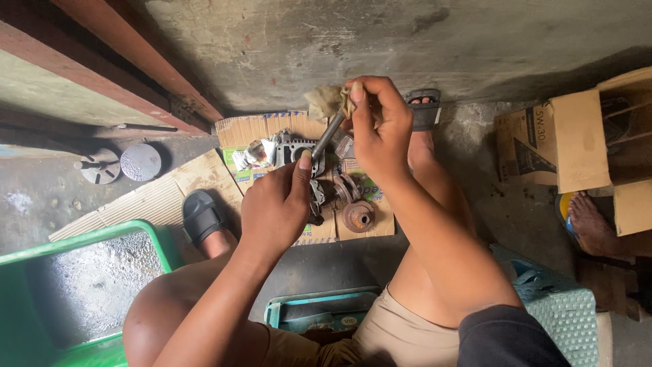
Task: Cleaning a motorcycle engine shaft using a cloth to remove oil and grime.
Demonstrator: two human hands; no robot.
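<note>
Shaft: dark metal shaft (329, 134) held slantwise above the cardboard, its upper end wrapped in the rag, its lower end running down to the left thumb
Rag: crumpled tan rag (326, 100) bunched around the top of the shaft, pinched there by the right fingers
Right hand: right hand (382, 132) clenched over the rag and the shaft's upper end — fingertips pressed together on the cloth, wrist angled down toward the knee
Left hand: left hand (275, 207) curled into a loose fist just below the shaft, thumb raised and touching the shaft's lower end; what the other fingers enclose is hidden
Parts below: grey metal engine casing (293, 149), a round rust-coloured disc (358, 216) and some ring-shaped pieces (344, 187) lie close together on the cardboard, directly beneath the hands
Cardboard: flattened cardboard sheet (173, 189) spread on the concrete floor under the parts
Feet: black sandal (202, 217) on the left foot beside the cardboard, black sandal (424, 109) on the right foot at its far edge
Left side: green plastic tub (88, 238) with wet grey contents, well apart from the parts; two round metal pieces (121, 163) on the floor beyond it
Right side: open cardboard box (577, 139) — another person's bare foot (594, 224) just beside it
Seat: teal plastic stool (319, 312) between the knees
</note>
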